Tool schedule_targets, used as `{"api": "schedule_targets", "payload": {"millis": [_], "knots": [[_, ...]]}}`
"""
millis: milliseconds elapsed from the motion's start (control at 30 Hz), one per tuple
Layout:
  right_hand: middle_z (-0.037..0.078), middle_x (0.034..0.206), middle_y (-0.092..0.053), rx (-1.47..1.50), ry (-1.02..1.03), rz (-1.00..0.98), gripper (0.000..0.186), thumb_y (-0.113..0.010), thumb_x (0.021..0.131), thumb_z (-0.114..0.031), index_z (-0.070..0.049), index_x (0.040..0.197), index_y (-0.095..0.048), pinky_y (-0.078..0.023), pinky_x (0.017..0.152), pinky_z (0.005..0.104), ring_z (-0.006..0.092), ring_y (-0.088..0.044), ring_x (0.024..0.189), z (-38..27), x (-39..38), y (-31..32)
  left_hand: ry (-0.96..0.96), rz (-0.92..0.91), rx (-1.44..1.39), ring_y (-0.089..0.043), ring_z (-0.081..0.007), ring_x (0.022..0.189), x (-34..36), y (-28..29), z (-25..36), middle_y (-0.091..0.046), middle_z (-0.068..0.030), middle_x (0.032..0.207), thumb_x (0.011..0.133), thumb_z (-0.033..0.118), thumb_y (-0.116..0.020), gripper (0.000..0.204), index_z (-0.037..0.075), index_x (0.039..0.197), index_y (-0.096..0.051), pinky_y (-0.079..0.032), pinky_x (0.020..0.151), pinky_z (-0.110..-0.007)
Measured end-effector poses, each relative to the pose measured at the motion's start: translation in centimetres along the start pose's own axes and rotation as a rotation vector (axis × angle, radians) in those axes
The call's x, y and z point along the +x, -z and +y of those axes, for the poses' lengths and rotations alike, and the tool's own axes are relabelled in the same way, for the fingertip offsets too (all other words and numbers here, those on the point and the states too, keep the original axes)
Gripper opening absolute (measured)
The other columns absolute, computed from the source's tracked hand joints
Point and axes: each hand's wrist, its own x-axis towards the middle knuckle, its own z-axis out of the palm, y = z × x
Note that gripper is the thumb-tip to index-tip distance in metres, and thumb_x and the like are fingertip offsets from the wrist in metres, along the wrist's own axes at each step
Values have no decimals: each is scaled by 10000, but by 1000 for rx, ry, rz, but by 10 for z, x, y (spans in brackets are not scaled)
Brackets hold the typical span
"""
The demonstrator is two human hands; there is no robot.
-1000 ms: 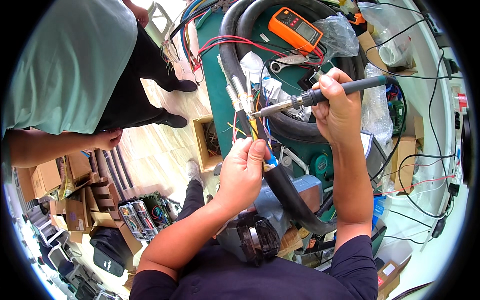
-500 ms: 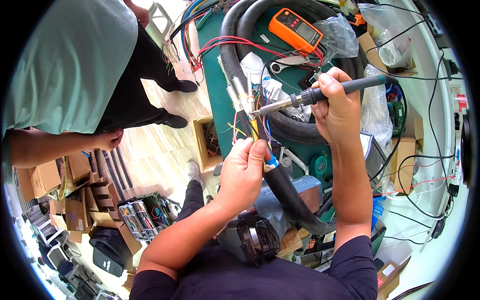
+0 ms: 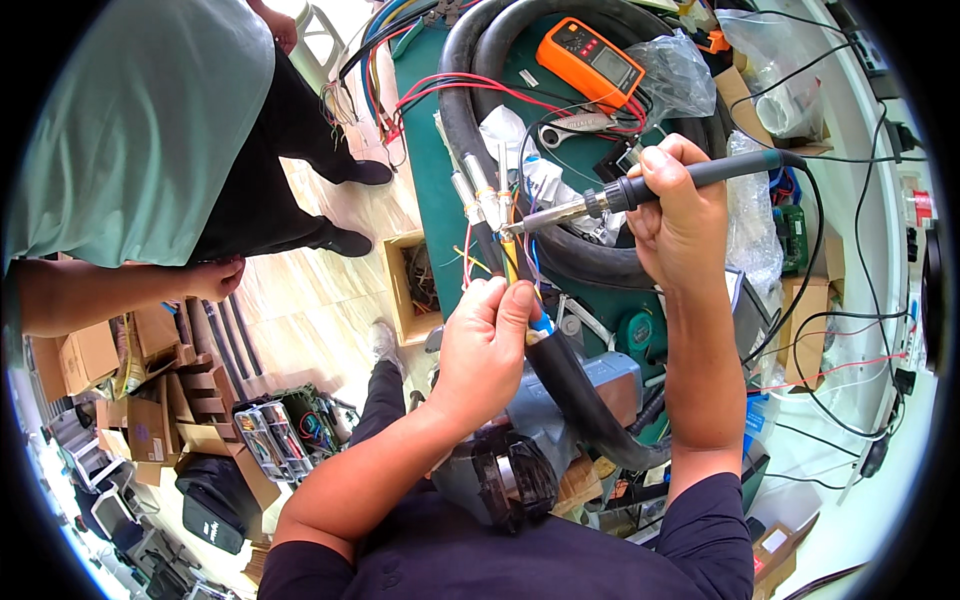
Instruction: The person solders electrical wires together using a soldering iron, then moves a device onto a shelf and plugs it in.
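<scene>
Co-worker [image 3: 150, 130] at 10 o'clock, pale top, head out of frame, one hand partly cut off at the upper edge. Green tabletop [image 3: 436, 195] toward 12 to 1, mostly buried under clutter. Thick coiled cable [image 3: 462, 90] at 12, top of the loops cropped; cannot tell if it joins the black cable [image 3: 590, 395] running from near the left hand toward 4 o'clock. Blue-grey machine [image 3: 615, 385] under that cable, largely covered, kind unclear.

Right forearm rises from 5 o'clock, near vertical, elbow bent; left forearm comes in from 7, slanting toward 1. Right hand [image 3: 675, 215] at 2 o'clock, raised, fingers closed pen-style around the soldering iron [image 3: 612, 197]; thumb and index on top, other fingers curled, tips partly hidden. Iron points to 9 o'clock, dipping slightly; its cord leaves at the far end, toward 3. Left hand [image 3: 482, 345] just below centre, back of the hand up, thumb and index pinching the yellow wire [image 3: 510, 258]; remaining fingers tucked under, hard to see. Orange multimeter [image 3: 592, 62] at 1 o'clock, display unreadable.

Yellow wire stands up from the pinch toward 12, lower part hidden by the thumb and fingers. Metal terminals [image 3: 478, 180] just beyond its upper end, toward 11 to 12. Iron tip is at that end; too small to tell contact from a slight gap.
</scene>
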Motion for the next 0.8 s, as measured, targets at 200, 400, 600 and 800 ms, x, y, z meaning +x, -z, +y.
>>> {"api": "schedule_targets", "payload": {"millis": [200,400,600,800], "knots": [[35,628,-545,7,0,6,148,-628,817,-94,-52,722,-522,-316,376,178,39,-407,407,1,0,0,0,-6,-29,-455,-152,687,0,0,1,-447,-51,754,972,294,-477,346,36,754,-554,-387,646,-281],[28,637,-539,41,-9,4,150,-628,817,-90,-57,719,-519,-293,368,178,31,-396,411,4,2,3,-24,-8,-12,-456,-151,690,0,0,1,-447,-51,759,972,295,-478,343,36,762,-556,-388,651,-280],[24,635,-531,44,-2,6,155,-625,818,-88,-56,715,-513,-288,367,175,27,-389,414,5,3,0,-25,-9,-15,-456,-152,690,1,0,1,-447,-53,761,972,296,-477,343,36,762,-553,-389,650,-281],[32,618,-534,-43,48,6,159,-617,813,-82,-49,703,-507,-315,375,177,36,-415,420,0,0,-3,-19,-5,-11,-456,-154,683,0,0,0,-441,-55,755,970,289,-481,338,34,760,-556,-387,641,-285]]}}
